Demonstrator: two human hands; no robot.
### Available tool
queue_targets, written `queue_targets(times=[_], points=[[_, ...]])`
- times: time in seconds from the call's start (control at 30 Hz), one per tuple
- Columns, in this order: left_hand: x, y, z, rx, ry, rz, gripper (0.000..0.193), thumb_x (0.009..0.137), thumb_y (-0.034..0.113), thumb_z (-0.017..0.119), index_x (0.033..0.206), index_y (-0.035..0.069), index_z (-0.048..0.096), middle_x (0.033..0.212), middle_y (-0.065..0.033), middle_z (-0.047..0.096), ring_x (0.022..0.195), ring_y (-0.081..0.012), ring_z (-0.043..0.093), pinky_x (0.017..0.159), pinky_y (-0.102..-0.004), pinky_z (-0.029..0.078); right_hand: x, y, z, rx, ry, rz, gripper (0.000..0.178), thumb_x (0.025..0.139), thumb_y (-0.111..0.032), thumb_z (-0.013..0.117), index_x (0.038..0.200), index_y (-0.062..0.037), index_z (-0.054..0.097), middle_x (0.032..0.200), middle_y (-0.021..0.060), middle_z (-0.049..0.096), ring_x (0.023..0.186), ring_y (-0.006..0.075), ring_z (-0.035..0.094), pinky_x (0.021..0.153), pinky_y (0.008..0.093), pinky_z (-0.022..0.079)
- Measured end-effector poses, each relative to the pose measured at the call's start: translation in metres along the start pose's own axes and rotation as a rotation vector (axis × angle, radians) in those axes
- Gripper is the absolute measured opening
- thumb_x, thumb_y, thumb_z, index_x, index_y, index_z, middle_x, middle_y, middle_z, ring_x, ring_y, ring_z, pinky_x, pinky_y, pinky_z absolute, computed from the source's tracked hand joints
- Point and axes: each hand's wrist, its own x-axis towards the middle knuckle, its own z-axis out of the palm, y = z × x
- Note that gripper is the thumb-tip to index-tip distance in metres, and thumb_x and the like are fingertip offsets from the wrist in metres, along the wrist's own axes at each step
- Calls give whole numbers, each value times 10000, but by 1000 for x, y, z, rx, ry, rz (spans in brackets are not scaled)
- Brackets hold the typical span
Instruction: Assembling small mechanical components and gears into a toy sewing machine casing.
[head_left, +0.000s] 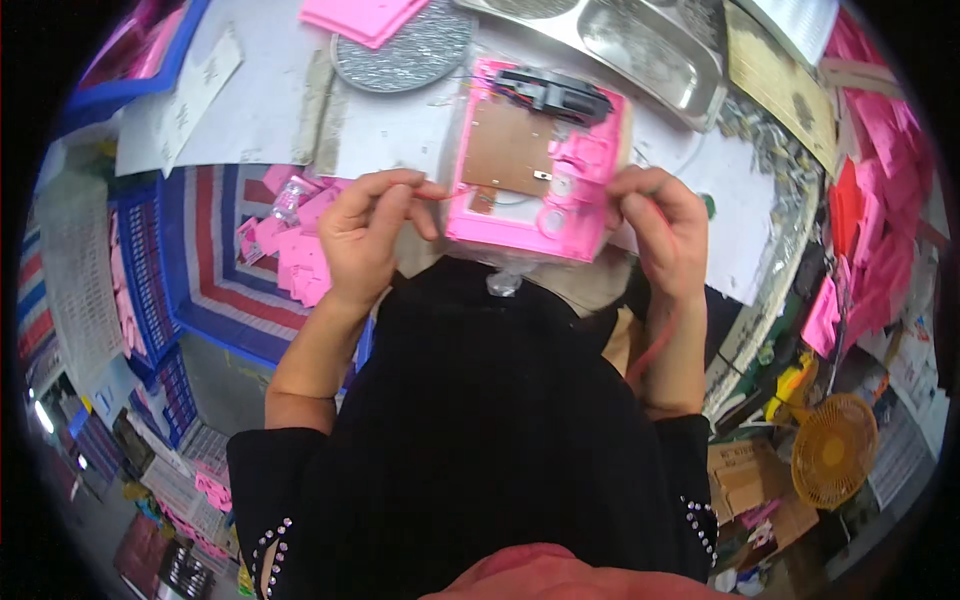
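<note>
One pink plastic casing (535, 160) lies open-side up at the near edge of the worktable (400, 130), right in front of the person. It is a flat square shell with a brown board set in its middle, a black part with thin wires along its far edge, and round moulded bosses on the near right corner. The left hand (365, 235) is closed in a pinch on a thin red wire (440, 193) that runs to the casing's left side. The right hand (665, 230) is curled against the casing's right edge, gripping it. Loose pink parts (295, 240) lie in a heap just left of the left hand. A steel tray (640, 45) sits beyond the casing, and a yellow fan (833, 450) stands low on the right.
</note>
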Motion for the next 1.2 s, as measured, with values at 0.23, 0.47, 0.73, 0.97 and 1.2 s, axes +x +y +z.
queue_targets(times=[0.23,0.47,0.73,0.97,1.2], points=[[2,14,0,307,-168,226,150,1005,4,571,1100,-78,654,980,-229,728,655,-168,664,650,-297,561,3,6,-8,141,-24,-77,203,999,-95,608,1092,59,702,878,100,693,823,156,637,791,301,514],[21,34,40,788,-555,645,274,742,26,804,1005,65,739,917,-76,684,768,-243,652,646,-362,489,2,9,-5,142,9,-54,199,995,-105,622,1084,51,709,880,90,696,814,143,632,770,290,509],[25,7,77,895,-666,593,131,808,150,751,843,91,640,782,-45,573,701,-227,616,620,-378,461,1,9,-4,115,11,-33,193,992,-101,621,1077,47,712,875,79,688,802,131,614,763,280,501],[26,8,74,799,-594,541,171,794,121,792,834,61,637,779,-80,593,710,-275,628,622,-389,480,5,9,-4,118,-8,-39,194,994,-105,618,1074,46,710,857,77,681,800,129,613,758,277,497],[24,10,64,743,-607,517,302,762,219,843,850,73,594,842,-86,604,705,-274,607,650,-385,474,4,5,-3,126,3,-41,189,992,-100,623,1073,49,705,863,80,682,793,130,618,753,277,498]])
